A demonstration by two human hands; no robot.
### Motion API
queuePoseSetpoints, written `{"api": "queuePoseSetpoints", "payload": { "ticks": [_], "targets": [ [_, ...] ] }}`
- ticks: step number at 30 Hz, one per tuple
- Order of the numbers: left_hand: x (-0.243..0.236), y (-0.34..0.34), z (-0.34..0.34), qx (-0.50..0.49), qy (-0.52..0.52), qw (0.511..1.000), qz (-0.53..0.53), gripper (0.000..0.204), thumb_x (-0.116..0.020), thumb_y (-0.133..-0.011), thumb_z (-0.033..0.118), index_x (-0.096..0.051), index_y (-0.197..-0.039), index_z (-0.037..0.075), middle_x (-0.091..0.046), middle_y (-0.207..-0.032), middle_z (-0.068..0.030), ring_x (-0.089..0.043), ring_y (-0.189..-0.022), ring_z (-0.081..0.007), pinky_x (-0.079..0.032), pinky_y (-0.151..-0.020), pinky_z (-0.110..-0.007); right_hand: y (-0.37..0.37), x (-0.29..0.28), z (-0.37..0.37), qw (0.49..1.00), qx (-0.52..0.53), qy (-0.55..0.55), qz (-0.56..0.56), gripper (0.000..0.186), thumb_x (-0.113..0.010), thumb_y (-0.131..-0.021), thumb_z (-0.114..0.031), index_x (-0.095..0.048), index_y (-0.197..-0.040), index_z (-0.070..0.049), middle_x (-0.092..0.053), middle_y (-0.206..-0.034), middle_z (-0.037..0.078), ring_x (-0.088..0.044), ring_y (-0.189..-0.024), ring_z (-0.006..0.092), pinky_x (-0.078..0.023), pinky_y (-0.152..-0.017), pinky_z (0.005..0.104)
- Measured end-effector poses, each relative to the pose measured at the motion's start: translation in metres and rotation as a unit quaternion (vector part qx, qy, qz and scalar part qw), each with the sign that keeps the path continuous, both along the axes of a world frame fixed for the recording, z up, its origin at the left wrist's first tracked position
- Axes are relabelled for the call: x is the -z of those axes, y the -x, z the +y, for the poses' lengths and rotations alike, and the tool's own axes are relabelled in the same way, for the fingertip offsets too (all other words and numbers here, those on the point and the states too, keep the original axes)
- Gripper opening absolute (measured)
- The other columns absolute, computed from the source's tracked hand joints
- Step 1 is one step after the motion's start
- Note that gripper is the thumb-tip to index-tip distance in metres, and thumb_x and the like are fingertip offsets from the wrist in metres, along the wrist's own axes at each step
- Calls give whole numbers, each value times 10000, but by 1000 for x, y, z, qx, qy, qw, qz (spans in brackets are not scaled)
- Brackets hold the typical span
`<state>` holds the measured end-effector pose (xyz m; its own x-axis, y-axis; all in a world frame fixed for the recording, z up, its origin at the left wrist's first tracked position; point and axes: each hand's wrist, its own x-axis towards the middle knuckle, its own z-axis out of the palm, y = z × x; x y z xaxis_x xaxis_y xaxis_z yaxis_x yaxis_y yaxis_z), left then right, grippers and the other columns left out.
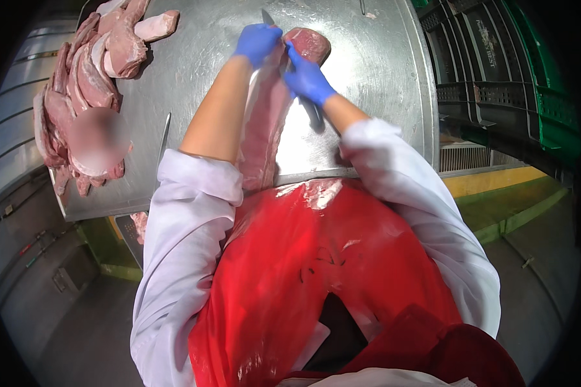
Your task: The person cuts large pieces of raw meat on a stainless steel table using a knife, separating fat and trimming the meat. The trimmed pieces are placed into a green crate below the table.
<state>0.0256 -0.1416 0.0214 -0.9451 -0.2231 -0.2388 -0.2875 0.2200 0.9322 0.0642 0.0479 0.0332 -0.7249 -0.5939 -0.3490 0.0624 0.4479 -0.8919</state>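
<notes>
Steel table point(381, 84) | my left hand point(257, 42) grips knife point(267, 17), fingers curled | right hand point(306, 79) presses long meat cut point(268, 122), fingers together | step: trimming far end; next needs steady blade.

Counter point(368, 77) directly ahead of the person, its near edge against the apron point(316, 271). One long cut of meat point(268, 122) lies on it lengthwise, running from the near edge out to the far middle. Left hand point(257, 42) at the cut's far end, left side; right hand point(306, 77) just beside it to the right, on the cut. Knife point(267, 17) pokes out beyond the left hand. Pile of meat pieces point(90, 77) on the counter's far left. Stacked crates point(497, 71) right of the counter.
</notes>
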Motion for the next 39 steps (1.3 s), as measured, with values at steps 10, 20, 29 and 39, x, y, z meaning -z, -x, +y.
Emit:
{"api": "queuePoseSetpoints", "payload": {
  "ticks": [10, 20, 29, 39],
  "targets": [
    [-15, -14, -4, -46, -224, 970, 81, 115, -594, -893, 58, -559, -785, 37, -507, -698, -38, -422, -530, -85, -319, -454, -228, -17, 16, -7, 993, 8, 67, -95, 807, -577, -907, -168, -160, -1597, -149, -657, -743, 152, -654, -582, 211, -560, -598, 336],
    [-76, -59, -18, -101, -472, 869, 111, 134, -543, -946, 77, -579, -820, 105, -502, -648, 0, -406, -493, -74, -298, -429, -213, -77, -5, 2, 992, -119, -13, -29, 763, -551, -921, -179, -197, -1596, -203, -672, -745, 102, -609, -534, 172, -555, -582, 347],
    [-138, -111, -35, -137, -557, 801, 172, 45, -541, -955, 63, -561, -928, 93, -396, -642, 51, -377, -506, -41, -291, -434, -183, -124, 3, 37, 974, -226, 16, -3, 758, -539, -921, -209, -192, -1595, -187, -691, -856, 137, -678, -649, 226, -570, -648, 364],
    [-205, -186, -44, -216, -521, 777, 279, 103, -545, -938, 77, -543, -854, 135, -423, -621, 57, -407, -506, -47, -330, -422, -200, -156, -4, 44, 946, -324, 28, 19, 737, -488, -937, -187, -155, -1595, -179, -660, -694, 177, -662, -550, 307, -563, -604, 398]
  ]
}}
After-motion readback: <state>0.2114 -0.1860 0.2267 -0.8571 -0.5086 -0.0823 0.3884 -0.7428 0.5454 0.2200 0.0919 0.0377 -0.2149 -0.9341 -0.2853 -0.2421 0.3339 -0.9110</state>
